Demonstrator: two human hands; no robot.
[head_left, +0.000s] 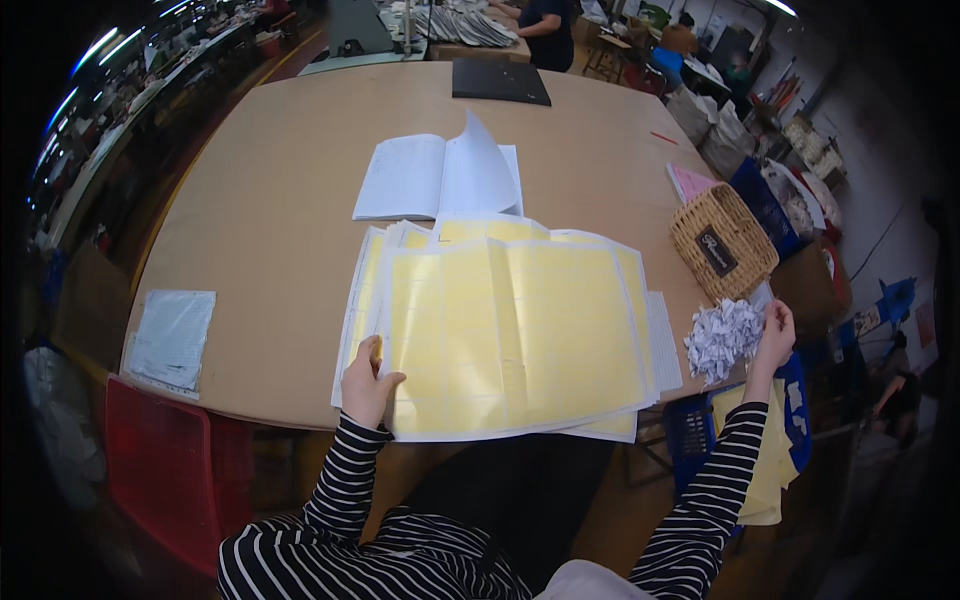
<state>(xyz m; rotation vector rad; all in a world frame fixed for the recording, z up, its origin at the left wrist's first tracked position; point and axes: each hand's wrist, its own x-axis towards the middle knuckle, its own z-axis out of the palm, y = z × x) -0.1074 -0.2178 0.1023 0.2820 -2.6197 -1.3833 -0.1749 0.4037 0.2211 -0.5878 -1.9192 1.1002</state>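
Note:
A stack of large yellow sheets (570,330) with pale borders lies at the near edge of the table, its top sheet creased down the middle. My left hand (368,388) grips the left edge of the top yellow sheet, thumb over the paper. To the right sits a heap of small crumpled white paper scraps (722,342). At the heap's right side is my right hand (776,338), its fingers drawn together. Whatever those fingers may pinch is too small to make out. White lined sheets (664,340) stick out under the stack's right side.
Beyond the stack lies an open notebook (402,178) with a raised page. A wicker basket (724,242) stands behind the scraps. Below the table's right edge, a blue crate (690,440) holds yellow paper. A red chair (160,465) and a plastic-wrapped packet (172,338) are at left.

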